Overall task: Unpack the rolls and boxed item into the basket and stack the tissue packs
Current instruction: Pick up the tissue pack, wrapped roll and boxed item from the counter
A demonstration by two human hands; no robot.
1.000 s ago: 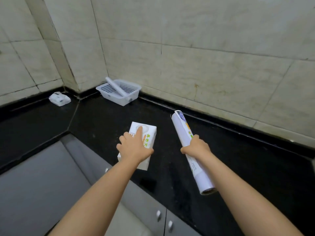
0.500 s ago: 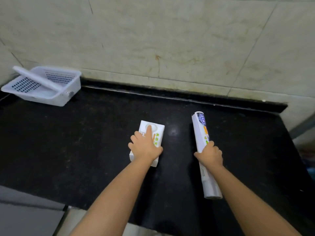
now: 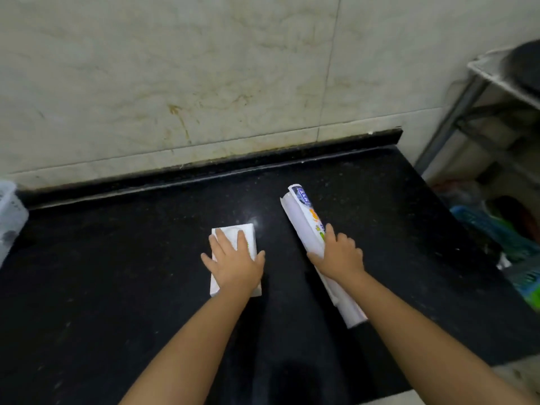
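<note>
A white tissue pack (image 3: 232,231) lies flat on the black counter (image 3: 117,258) near the middle. My left hand (image 3: 233,267) rests on top of it, fingers spread over the pack and thumb against its right side. To the right, a long white roll (image 3: 301,211) with a printed label lies on the counter, pointing away toward the wall. My right hand (image 3: 339,255) grips it around the middle, so part of the roll is hidden. Only an edge of the white perforated basket (image 3: 8,211) shows at the far left.
A tiled wall runs along the back of the counter. The counter ends at the right, where a metal rack (image 3: 493,80) carries a dark pan. Coloured plastic items (image 3: 496,229) sit low beside it. The front edge is near my forearms.
The view has swung right, so the basket slid to the left edge and the rack appeared. Both the pack and the roll have come down onto the counter, and my left fingers have spread.
</note>
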